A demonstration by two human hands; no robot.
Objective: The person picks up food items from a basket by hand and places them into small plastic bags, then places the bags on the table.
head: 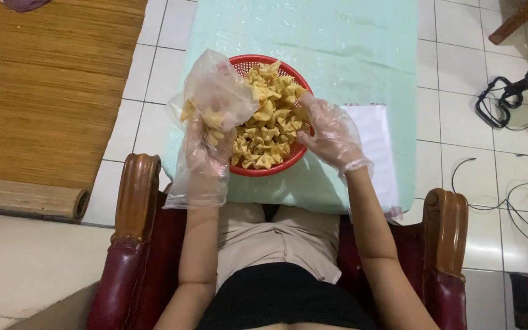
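**One basket, one bag, two gloved hands**

One red basket (268,169) of fried snacks (270,125) is set on the pale green tabletop (337,43). One clear plastic bag (218,91), partly filled, is gripped by the left hand (206,156). The right hand (331,134) is laid at the basket's rim, fingers (308,110) loosely spread among the snacks. Two wooden armrests (139,195) are seen.

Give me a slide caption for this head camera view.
Gloved left hand holds a clear bag of fried snacks; right hand reaches into the red basket.
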